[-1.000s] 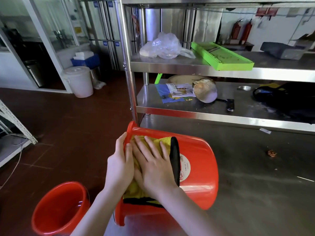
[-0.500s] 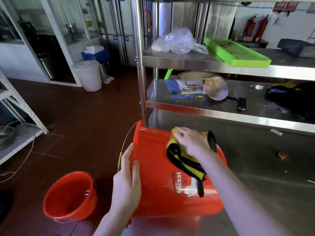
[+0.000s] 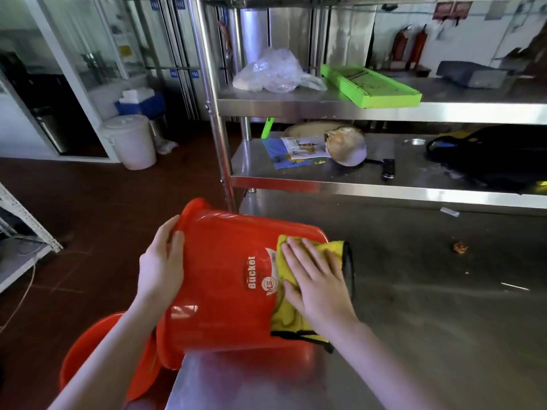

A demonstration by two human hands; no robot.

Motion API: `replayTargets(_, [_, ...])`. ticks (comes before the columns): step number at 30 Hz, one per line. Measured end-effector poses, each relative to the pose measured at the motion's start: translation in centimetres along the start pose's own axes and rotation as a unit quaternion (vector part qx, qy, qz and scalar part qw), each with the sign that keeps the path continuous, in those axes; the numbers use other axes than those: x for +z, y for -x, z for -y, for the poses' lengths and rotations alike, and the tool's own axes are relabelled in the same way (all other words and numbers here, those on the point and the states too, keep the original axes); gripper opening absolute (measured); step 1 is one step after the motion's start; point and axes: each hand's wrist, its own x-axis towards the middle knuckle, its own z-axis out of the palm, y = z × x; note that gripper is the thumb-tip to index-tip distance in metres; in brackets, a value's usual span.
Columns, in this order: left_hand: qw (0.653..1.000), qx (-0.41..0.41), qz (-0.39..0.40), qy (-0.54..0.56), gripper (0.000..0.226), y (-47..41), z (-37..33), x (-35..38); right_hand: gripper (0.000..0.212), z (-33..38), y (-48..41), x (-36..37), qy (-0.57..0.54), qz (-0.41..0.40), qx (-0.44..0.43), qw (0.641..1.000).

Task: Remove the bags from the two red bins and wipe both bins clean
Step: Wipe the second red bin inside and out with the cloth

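the bin (image 3: 225, 294) lay sideways at the desk's (image 3: 414, 335) 9 o'clock edge. my left hand (image 3: 161, 261) gripped its rim; my right hand (image 3: 316, 279) pressed the cloth (image 3: 284, 321) against it, fingers straight. second bin (image 3: 80, 356) sat at 7 o'clock.

commercial kitchen: stainless shelving (image 3: 325, 109), steel worktable (image 3: 414, 306), fire extinguishers (image 3: 410, 45).

Right hand (image 3: 316, 279) flat (left hand (image 3: 161, 261) curled)
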Motion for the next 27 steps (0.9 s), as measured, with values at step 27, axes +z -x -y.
replayTargets(27, [0.854, 0.433, 0.129, -0.259, 0.062, 4.9, 1.0, -6.0, 0.064, 9.8, -12.7, -4.8, -0.409, 0.122, 0.297, 0.854])
